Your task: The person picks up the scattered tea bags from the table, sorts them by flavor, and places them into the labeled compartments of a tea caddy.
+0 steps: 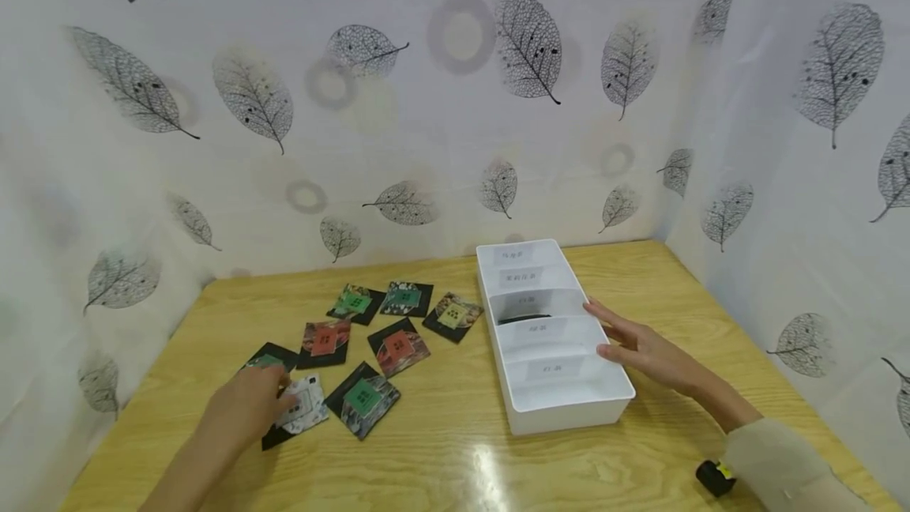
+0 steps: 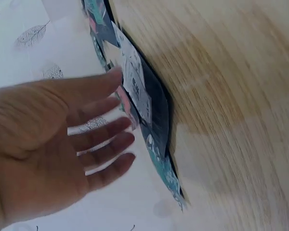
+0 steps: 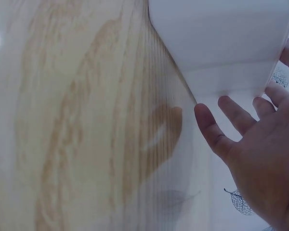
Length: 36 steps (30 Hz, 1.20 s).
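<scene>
Curtained-off booth, by the look: wooden table [image 1: 398, 464] amid leaf-printed white sheets [image 1: 455, 133].

Head view looks forward-down from six o'clock; close left-wrist view shares its seven-o'clock packets [image 1: 363, 399], close right-wrist view its five-o'clock box [image 1: 569, 417].

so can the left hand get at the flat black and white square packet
Probably yes: the left hand is close to that packet, and no other thing seems to lie between them.

right sleeve [image 1: 782, 457]: pale beige, ends short of the wrist | left forearm [image 1: 195, 457]: bare | fingers [image 2: 108, 174]: bare
</scene>
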### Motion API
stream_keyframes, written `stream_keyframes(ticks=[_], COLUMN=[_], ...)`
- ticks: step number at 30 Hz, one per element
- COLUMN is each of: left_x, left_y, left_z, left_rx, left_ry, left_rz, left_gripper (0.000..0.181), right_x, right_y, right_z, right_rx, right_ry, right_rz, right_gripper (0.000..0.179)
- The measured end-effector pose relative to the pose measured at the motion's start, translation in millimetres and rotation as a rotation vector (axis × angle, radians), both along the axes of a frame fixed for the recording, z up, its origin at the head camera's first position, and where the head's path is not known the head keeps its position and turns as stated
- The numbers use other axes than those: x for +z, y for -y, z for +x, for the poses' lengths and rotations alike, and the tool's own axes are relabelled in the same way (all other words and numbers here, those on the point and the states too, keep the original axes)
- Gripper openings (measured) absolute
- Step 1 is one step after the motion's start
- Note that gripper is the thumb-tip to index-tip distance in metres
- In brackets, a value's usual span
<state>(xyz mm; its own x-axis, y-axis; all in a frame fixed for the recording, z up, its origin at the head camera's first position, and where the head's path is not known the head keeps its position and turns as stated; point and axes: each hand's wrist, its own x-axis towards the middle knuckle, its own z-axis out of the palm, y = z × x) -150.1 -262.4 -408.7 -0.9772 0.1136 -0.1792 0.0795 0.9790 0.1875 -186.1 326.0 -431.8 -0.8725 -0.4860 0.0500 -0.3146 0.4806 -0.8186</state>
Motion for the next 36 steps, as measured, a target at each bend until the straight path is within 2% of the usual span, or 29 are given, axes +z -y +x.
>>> stream_keyframes(ticks=[1,3,5,7,13,20,27,31,36], left_x=[-0.2,-1.9,-3.5,-5.7,-8.8,-9.2,-10.0,-10.7,-11.1], left_y=[0.1,0.1,-0.4,-0.3,1.9,6.9,12.8,15.4,17.4], left_z=[-3.7,-10.5,-14.4,-17.4,-19.7,-22.8,-23.9,-24.9,-28.0], left_rx=[-0.070,-0.205,-0.268,-0.296,-0.267,-0.231,-0.150,-0.144,-0.171], left_ry=[-0.010,-0.001,0.047,0.080,0.100,0.104,0.155,0.166,0.138], left_rz=[0.026,0.081,0.116,0.127,0.128,0.199,0.237,0.254,0.285], left_gripper=[0.027,0.043,0.053,0.055,0.053,0.053,0.051,0.048,0.044], right_x=[-0.1,-0.3,-0.6,-1.1,-1.6,-1.9,-2.6,-2.6,-3.2], right_y=[0.2,0.5,0.7,1.0,1.0,0.5,1.8,2.3,0.8], right_z=[-0.1,-0.3,-0.3,-0.3,1.0,0.4,-0.4,-0.2,1.0], right_rx=[0.002,0.003,0.003,0.003,-0.002,-0.009,-0.006,-0.004,-0.009], right_ry=[0.002,0.003,0.003,0.003,-0.003,-0.011,-0.020,-0.022,-0.033], right_rz=[-0.003,-0.007,-0.010,-0.012,-0.017,-0.016,0.008,0.007,0.018], right_gripper=[0.068,0.068,0.068,0.068,0.068,0.067,0.067,0.067,0.067])
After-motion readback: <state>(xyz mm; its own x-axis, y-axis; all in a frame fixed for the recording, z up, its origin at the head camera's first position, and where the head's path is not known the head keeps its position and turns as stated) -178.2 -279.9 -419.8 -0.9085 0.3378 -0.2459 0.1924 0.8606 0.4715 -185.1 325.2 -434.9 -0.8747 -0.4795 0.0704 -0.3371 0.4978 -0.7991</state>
